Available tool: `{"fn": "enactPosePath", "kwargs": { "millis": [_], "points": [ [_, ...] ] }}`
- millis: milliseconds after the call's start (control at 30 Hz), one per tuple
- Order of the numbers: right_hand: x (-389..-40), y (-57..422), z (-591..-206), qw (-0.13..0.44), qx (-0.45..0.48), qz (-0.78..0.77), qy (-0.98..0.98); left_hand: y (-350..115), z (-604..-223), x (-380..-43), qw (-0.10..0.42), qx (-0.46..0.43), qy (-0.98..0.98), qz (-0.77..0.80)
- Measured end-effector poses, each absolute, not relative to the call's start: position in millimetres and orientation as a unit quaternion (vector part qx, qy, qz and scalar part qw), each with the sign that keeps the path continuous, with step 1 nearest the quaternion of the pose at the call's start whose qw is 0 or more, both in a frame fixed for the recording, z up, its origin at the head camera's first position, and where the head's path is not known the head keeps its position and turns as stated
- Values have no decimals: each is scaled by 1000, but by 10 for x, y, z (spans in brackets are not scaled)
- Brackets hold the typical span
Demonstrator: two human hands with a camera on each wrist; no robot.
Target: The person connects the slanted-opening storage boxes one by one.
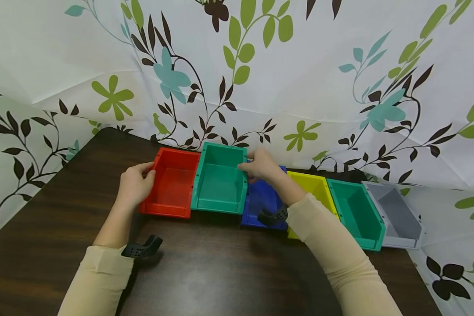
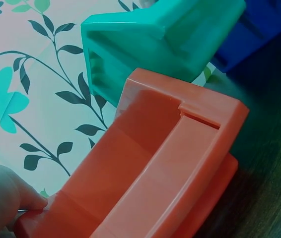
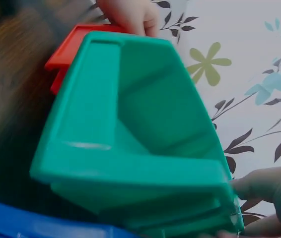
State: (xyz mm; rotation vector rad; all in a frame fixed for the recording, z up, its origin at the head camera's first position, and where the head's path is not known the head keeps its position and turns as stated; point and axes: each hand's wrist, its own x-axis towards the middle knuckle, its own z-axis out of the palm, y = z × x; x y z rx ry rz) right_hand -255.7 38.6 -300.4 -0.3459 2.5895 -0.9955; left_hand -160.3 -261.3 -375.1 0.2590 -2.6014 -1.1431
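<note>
My left hand (image 1: 136, 184) pinches the left rim of a red plastic storage bin (image 1: 171, 186), thumb on top in the left wrist view. In my right hand (image 1: 264, 164) is the right rim of a green storage bin (image 1: 221, 182), gripped between thumb and fingers. This green bin stands just right of the red one, its left side overlapping the red rim. From the right wrist view, the green bin (image 3: 155, 109) looks raised above its neighbours. Below my right forearm sits a blue bin (image 1: 262, 202), partly hidden by the hand and wrist strap.
Further right in the row come a yellow bin (image 1: 312, 186), a second green bin (image 1: 357, 213) and a grey bin (image 1: 396, 213). They line the back of a dark wooden table (image 1: 205, 272). A leaf-patterned white cloth (image 1: 308, 79) hangs right behind them.
</note>
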Motion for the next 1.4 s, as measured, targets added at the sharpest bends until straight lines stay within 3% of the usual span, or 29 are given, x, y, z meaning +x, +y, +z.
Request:
{"fn": "enactPosePath", "kwargs": {
  "millis": [167,233,367,467,1400],
  "points": [
    [-2468,339,-3069,16,-219,-196,956,-2607,-3764,-1612,145,89,-902,-397],
    [-2426,269,-3092,-20,-276,-157,948,-2607,-3770,-1611,145,90,-900,-400],
    [-2354,89,-3118,0,-388,-122,913,-2604,-3781,-1611,142,90,-897,-410],
    [-2317,-32,-3132,33,-423,-88,901,-2597,-3789,-1609,138,90,-896,-413],
    [-2323,-152,-3184,53,-417,-61,905,-2565,-3755,-1609,128,100,-896,-413]
  ]
}}
